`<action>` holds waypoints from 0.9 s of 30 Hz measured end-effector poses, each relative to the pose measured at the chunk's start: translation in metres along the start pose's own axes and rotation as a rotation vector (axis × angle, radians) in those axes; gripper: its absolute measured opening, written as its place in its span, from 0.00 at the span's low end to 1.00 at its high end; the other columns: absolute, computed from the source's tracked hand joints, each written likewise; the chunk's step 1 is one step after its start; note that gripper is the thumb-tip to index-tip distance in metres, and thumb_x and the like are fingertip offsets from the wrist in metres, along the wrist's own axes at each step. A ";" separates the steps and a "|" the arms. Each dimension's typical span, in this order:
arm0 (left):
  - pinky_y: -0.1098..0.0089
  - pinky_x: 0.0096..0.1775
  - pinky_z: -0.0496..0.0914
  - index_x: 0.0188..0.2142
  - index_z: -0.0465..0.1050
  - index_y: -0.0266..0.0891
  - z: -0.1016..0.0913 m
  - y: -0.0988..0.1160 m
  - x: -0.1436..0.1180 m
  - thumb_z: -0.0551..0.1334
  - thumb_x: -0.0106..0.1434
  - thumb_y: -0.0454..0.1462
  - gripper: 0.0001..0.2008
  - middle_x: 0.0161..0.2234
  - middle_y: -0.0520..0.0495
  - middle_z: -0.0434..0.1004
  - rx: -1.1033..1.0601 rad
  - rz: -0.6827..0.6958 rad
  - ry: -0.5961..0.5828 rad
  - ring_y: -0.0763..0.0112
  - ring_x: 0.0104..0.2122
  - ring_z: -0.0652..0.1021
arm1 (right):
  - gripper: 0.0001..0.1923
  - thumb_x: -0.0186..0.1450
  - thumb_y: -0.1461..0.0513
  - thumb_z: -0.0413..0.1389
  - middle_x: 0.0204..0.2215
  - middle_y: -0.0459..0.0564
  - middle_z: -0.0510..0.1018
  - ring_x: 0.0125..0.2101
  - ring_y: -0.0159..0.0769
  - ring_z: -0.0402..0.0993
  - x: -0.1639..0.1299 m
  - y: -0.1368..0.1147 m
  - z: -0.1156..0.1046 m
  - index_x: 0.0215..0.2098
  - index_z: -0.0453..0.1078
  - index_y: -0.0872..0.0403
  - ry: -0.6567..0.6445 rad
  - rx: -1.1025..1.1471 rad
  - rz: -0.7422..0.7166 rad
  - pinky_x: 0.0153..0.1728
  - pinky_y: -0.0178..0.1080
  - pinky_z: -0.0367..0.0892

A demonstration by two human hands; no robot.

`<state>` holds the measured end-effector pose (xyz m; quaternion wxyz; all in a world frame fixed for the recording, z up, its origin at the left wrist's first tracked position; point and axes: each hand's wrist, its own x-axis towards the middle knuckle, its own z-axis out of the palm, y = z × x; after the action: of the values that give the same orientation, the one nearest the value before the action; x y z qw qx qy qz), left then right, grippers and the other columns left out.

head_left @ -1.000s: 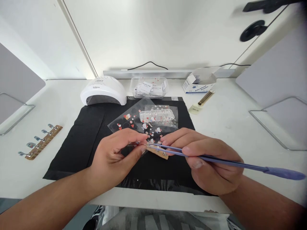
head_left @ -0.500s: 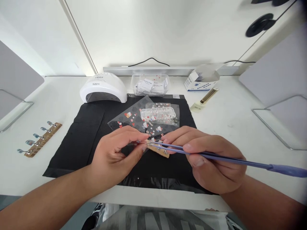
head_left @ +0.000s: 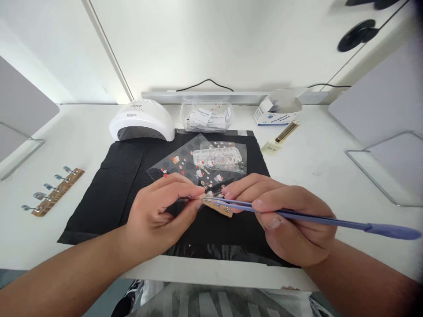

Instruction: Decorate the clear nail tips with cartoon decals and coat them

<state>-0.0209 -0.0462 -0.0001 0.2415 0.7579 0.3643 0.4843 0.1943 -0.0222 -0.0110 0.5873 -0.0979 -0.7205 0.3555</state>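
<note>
My right hand (head_left: 294,220) holds long blue tweezers (head_left: 304,216), their tips reaching left to the fingertips of my left hand (head_left: 161,211). Thumb and index finger of my left hand are pinched together on something small that I cannot make out. Below the tweezer tips a wooden strip (head_left: 227,213) with small metal pegs lies over the black mat, partly hidden by the fingers. Behind both hands is a clear sticker sheet (head_left: 178,159) with red and white cartoon figures. A clear plastic case (head_left: 218,156) rests on the sheets.
A white nail lamp (head_left: 142,121) stands at the back left, near a tub of alcohol pads (head_left: 206,119). An alcohol pad box (head_left: 276,110) and a gold-capped bottle (head_left: 280,140) are at right. At left lies a wooden stand (head_left: 58,193) holding several decorated nail tips.
The tweezers' rear end has shifted slightly left and up. Both hands keep nearly the same pose, and the whole view has drifted a little.
</note>
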 end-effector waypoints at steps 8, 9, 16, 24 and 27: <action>0.71 0.35 0.73 0.41 0.78 0.40 0.000 -0.001 0.000 0.65 0.59 0.25 0.13 0.33 0.48 0.79 -0.015 0.006 -0.003 0.73 0.31 0.78 | 0.17 0.64 0.69 0.53 0.29 0.51 0.82 0.32 0.42 0.81 0.001 -0.002 0.000 0.49 0.74 0.52 -0.007 -0.010 0.016 0.36 0.51 0.79; 0.71 0.35 0.73 0.41 0.78 0.40 0.000 -0.001 -0.001 0.65 0.59 0.24 0.13 0.33 0.48 0.79 -0.016 0.004 -0.005 0.73 0.32 0.78 | 0.17 0.64 0.69 0.53 0.29 0.51 0.82 0.32 0.42 0.81 0.001 -0.002 0.000 0.49 0.74 0.52 -0.008 -0.010 0.020 0.36 0.51 0.79; 0.71 0.36 0.73 0.41 0.78 0.40 0.000 -0.002 -0.002 0.65 0.58 0.24 0.14 0.34 0.48 0.79 -0.026 -0.003 -0.007 0.73 0.32 0.78 | 0.19 0.63 0.71 0.53 0.31 0.53 0.81 0.36 0.45 0.81 -0.002 -0.002 0.000 0.50 0.74 0.54 -0.003 0.033 0.036 0.37 0.52 0.78; 0.71 0.35 0.72 0.42 0.78 0.40 -0.001 -0.001 -0.002 0.65 0.58 0.24 0.15 0.33 0.48 0.79 -0.043 0.006 -0.012 0.73 0.32 0.77 | 0.17 0.63 0.70 0.54 0.30 0.53 0.82 0.34 0.45 0.81 -0.001 -0.001 -0.001 0.49 0.75 0.53 0.004 0.038 0.038 0.36 0.52 0.78; 0.72 0.35 0.72 0.42 0.77 0.40 -0.001 -0.001 -0.002 0.65 0.58 0.23 0.15 0.33 0.49 0.78 -0.041 0.015 -0.018 0.73 0.32 0.77 | 0.17 0.64 0.70 0.53 0.30 0.53 0.82 0.34 0.45 0.81 -0.001 -0.001 -0.001 0.49 0.74 0.53 -0.005 0.037 0.037 0.35 0.51 0.78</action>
<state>-0.0230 -0.0473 -0.0015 0.2564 0.7600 0.3463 0.4866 0.1957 -0.0232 -0.0106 0.5806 -0.0993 -0.7132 0.3799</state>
